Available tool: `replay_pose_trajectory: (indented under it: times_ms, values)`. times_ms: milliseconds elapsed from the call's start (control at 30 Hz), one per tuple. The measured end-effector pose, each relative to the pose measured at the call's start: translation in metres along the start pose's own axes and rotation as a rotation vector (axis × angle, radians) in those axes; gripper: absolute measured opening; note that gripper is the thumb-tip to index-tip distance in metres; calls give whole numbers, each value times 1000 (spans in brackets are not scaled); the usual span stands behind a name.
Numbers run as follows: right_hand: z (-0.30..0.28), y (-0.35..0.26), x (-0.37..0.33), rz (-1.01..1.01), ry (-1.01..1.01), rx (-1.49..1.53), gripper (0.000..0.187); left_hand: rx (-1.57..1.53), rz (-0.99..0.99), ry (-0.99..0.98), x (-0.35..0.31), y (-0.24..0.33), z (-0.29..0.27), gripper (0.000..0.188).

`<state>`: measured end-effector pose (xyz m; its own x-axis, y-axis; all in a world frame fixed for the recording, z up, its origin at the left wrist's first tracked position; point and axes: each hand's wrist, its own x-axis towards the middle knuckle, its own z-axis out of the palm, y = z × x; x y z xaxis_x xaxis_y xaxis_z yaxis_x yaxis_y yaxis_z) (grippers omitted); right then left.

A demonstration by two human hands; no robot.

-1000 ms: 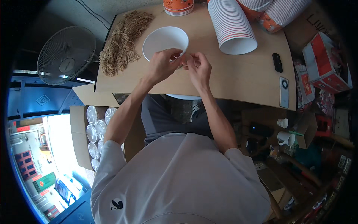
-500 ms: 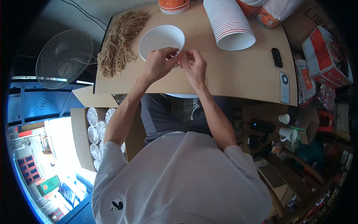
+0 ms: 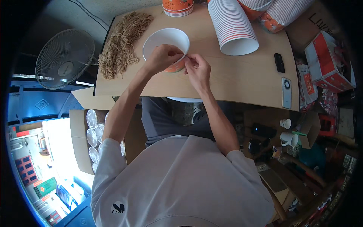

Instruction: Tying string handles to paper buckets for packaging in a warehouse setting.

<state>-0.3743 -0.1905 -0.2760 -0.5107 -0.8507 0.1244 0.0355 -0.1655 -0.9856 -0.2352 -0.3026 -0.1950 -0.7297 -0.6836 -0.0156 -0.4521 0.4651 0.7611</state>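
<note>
A paper bucket [image 3: 162, 38], white inside and orange outside, stands tilted on the table with its mouth towards me. My left hand [image 3: 163, 59] reaches over its mouth, the fingers pinched together at the right side of the rim. Just outside that same rim is my right hand [image 3: 198, 69], thumb and fingertips drawn together against the bucket wall. Whatever small thing sits between the right fingertips is too small to make out. To the left lies a bundle of tan twine cords [image 3: 123, 45].
A long stack of nested white paper buckets [image 3: 233, 28] lies at the back right, beside more orange ones [image 3: 273, 22]. Another orange bucket [image 3: 177, 7] stands at the back. A phone [image 3: 286, 92] and a black object [image 3: 279, 62] rest at the right. Left are a fan [image 3: 65, 58] and a carton of clear lids [image 3: 81, 143].
Both hands have shifted slightly at the bucket's rim. The bucket's orange outside now shows below the left hand. A thin strand near the right wrist no longer shows.
</note>
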Motion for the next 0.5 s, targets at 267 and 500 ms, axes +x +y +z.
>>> replay_pose_trajectory:
  times_ms: [267,500]
  values:
    - [-30,-32,4,-3,-109,-104,20,-40,-32,68,-5,2,2,26]
    - [-26,-83,24,210,-388,38,25,-68,138,254,-16,13,-3,25]
